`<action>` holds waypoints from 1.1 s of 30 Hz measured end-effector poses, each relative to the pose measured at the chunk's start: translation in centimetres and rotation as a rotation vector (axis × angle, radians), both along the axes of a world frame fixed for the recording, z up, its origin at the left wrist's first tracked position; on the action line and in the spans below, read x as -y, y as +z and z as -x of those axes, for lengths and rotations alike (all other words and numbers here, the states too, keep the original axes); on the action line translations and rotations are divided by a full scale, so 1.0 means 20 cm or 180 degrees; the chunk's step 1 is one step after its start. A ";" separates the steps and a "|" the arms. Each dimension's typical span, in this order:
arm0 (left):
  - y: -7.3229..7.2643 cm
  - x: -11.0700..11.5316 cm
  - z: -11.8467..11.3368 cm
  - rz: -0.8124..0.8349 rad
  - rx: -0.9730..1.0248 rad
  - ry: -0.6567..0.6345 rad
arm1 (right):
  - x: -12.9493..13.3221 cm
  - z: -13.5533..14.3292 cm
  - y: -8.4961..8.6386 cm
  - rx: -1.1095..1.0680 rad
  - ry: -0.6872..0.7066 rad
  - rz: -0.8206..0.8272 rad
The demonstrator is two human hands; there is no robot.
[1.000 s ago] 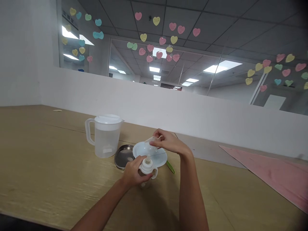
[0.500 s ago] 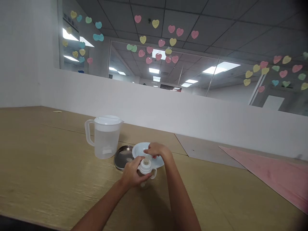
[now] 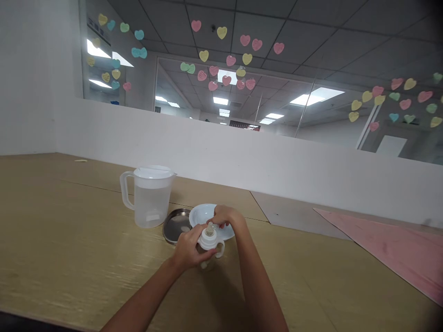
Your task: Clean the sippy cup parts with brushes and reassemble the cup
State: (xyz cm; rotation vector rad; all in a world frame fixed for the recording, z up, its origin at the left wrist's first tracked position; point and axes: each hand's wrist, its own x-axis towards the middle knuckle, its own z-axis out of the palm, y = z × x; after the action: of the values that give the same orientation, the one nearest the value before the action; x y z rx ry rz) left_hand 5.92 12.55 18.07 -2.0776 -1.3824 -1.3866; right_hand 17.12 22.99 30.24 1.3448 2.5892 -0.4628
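Observation:
A baby bottle (image 3: 208, 240) with a white collar, a clear teat on top and side handles stands nearly upright above the tabletop. My left hand (image 3: 188, 246) is wrapped round it from the left, thumb across the front. My right hand (image 3: 225, 216) reaches over from the right, its fingers curled in close beside the teat. Whether those fingertips touch the teat or pinch something small is hidden. Behind the bottle lies a pale blue-white bowl (image 3: 199, 213), partly covered by my right hand. A round metal tray (image 3: 176, 226) sits left of the bowl, close to my left hand.
A lidded clear plastic pitcher (image 3: 152, 200) with liquid inside stands left of the tray. A pink sheet (image 3: 391, 249) lies on the wooden table (image 3: 86, 258) at the right. A white low wall (image 3: 207, 152) with windows runs along the back.
My right hand's fingers have drawn in from above the teat to its right side and curled more. The teat now shows more plainly. My left hand keeps its hold on the bottle.

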 end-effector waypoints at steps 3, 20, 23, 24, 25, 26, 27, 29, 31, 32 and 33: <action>0.00 0.00 0.00 0.0078 0.0002 0.0002 | -0.02 0.01 -0.02 0.0016 0.0017 0.0072; 0.01 0.01 -0.01 0.0157 0.0077 0.0007 | 0.14 -0.06 0.14 -0.0559 0.0048 0.0296; 0.01 0.00 -0.01 0.0111 0.0070 0.0122 | 0.22 -0.07 0.18 -0.0677 0.0218 0.0496; 0.01 0.00 -0.01 0.0084 0.0059 0.0175 | 0.25 -0.06 0.19 -0.0643 0.0279 0.0465; 0.01 0.00 -0.01 0.0068 0.0058 0.0212 | 0.27 -0.05 0.19 -0.0584 0.0318 0.0409; 0.01 0.00 -0.01 0.0071 0.0071 0.0220 | 0.28 -0.04 0.19 -0.0508 0.0337 0.0342; 0.02 0.01 -0.02 0.0101 0.0101 0.0200 | 0.29 -0.03 0.19 -0.0424 0.0342 0.0279; 0.03 0.01 -0.02 0.0200 0.0183 0.0117 | 0.30 -0.01 0.18 -0.0286 0.0305 0.0177; 0.03 0.02 -0.02 0.0273 0.0240 0.0062 | 0.29 0.00 0.17 -0.0233 0.0242 0.0131; 0.03 0.02 -0.02 0.0279 0.0260 0.0064 | 0.29 0.01 0.16 -0.0234 0.0226 0.0130; 0.03 0.02 -0.02 0.0275 0.0280 0.0075 | 0.29 0.01 0.16 -0.0238 0.0227 0.0124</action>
State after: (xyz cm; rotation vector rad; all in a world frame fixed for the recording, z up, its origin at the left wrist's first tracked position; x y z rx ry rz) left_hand 6.32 12.10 18.76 -2.0686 -1.5224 -1.4490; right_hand 16.95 17.25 33.40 1.2412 2.6634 -0.5587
